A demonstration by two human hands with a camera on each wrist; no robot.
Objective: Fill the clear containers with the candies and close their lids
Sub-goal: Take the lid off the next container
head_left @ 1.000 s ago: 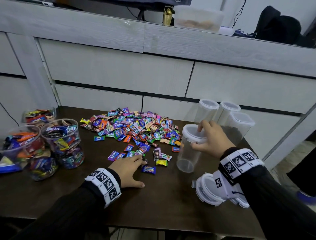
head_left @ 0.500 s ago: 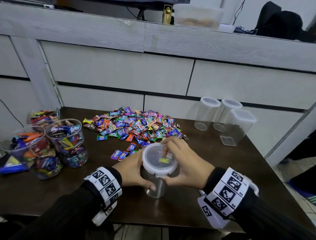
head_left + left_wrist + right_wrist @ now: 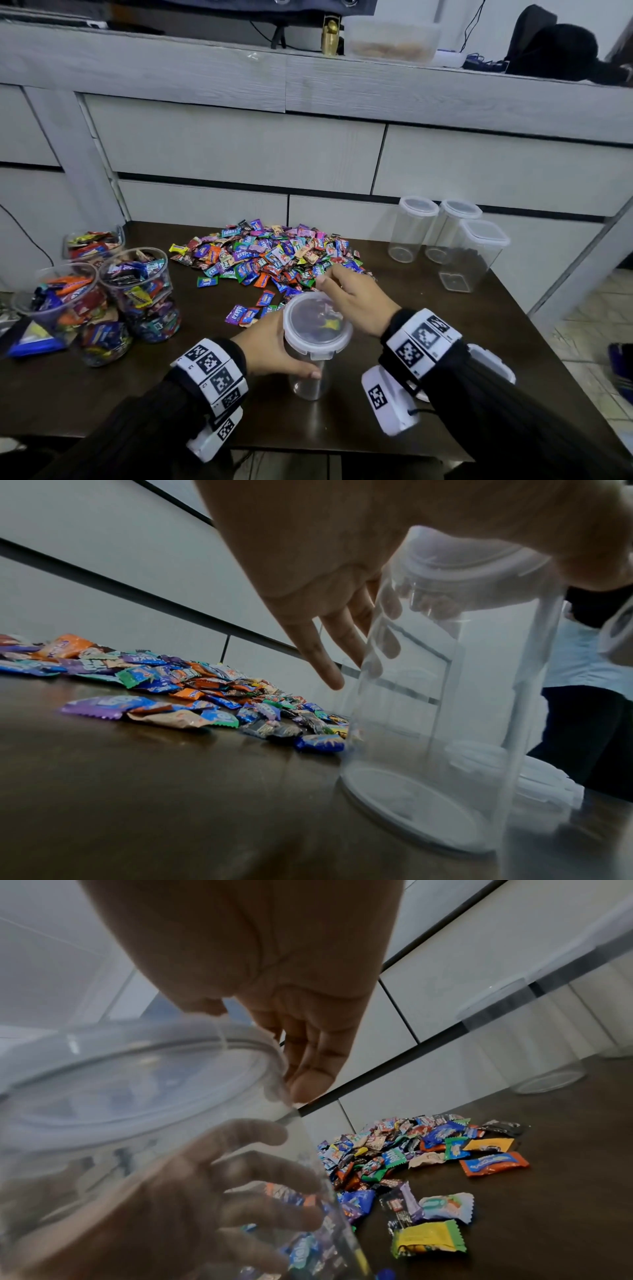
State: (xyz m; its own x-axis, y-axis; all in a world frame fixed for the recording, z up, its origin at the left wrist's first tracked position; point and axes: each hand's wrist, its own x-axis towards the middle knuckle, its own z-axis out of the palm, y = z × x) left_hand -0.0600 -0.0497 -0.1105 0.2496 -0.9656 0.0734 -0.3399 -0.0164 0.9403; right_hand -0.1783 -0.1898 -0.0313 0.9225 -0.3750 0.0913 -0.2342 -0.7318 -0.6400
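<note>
A clear round container (image 3: 310,380) stands on the dark table (image 3: 137,394) near its front edge, empty, with its white-rimmed lid (image 3: 317,329) on top. My left hand (image 3: 274,346) grips its body, thumb in front, fingers behind. In the left wrist view the container (image 3: 445,696) fills the right side under my left hand (image 3: 325,588). My right hand (image 3: 356,301) reaches over from the right, its fingers curled at the lid's far rim. In the right wrist view the right hand (image 3: 291,988) holds the lid (image 3: 120,1083) at its rim. The wrapped candies (image 3: 270,253) lie heaped just behind.
Three empty lidded containers stand at the back right: two round (image 3: 414,226) (image 3: 452,229), one square (image 3: 476,253). Open jars full of candies (image 3: 137,291) (image 3: 65,308) cluster at the left edge. A white cabinet front rises behind the table.
My right hand brought the container from the back right to the front centre. My left hand left the candies and now grips its body; the right fingers shifted to the lid's far rim.
</note>
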